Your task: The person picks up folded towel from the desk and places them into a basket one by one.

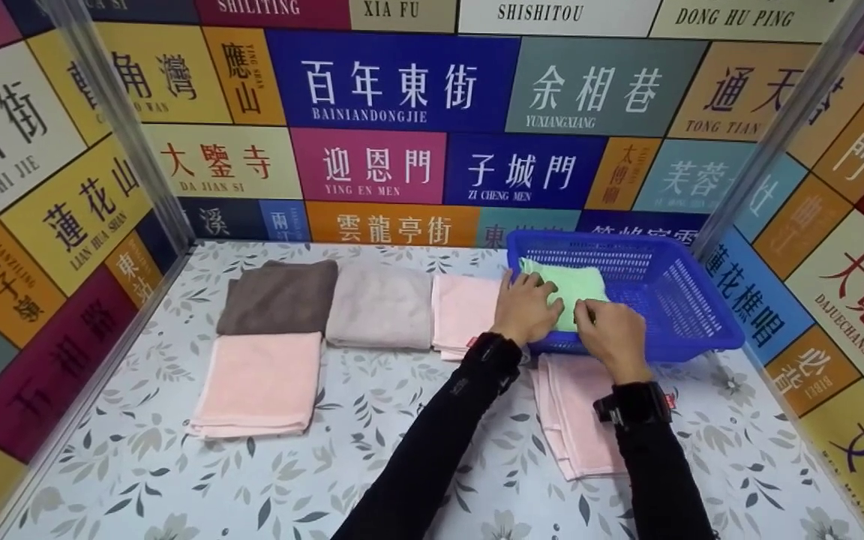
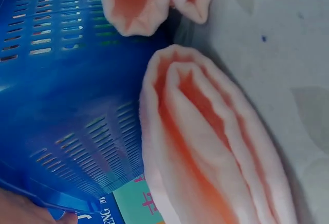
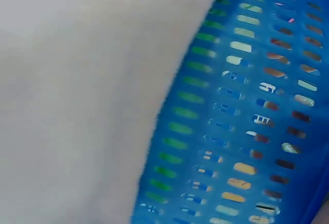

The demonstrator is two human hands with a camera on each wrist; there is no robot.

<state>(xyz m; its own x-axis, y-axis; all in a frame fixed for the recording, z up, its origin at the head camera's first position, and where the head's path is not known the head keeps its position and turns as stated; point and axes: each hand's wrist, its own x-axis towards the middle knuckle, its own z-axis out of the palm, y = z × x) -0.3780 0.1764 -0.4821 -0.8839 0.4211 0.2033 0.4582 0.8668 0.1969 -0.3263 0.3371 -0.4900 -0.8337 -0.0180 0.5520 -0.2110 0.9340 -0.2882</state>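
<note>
A folded light green towel (image 1: 578, 289) lies in the left part of a blue plastic basket (image 1: 691, 300). My left hand (image 1: 528, 307) reaches over the basket's near-left rim, its fingers spread along the towel's left side. At the towel's near edge, my right hand (image 1: 613, 334) pinches it with curled fingers. Only a bit of the left hand (image 2: 25, 211) shows in the left wrist view. Folded pink towels sit close by: one pink towel (image 1: 466, 307) left of the basket, another pink towel (image 1: 582, 420) in front, partly under the right wrist.
Further left lie a folded light grey towel (image 1: 379, 307), a dark grey-brown towel (image 1: 282, 296) and a pink towel (image 1: 263, 382). They rest on a leaf-patterned tabletop (image 1: 402, 420). Printed panels (image 1: 394, 82) wall the back and both sides.
</note>
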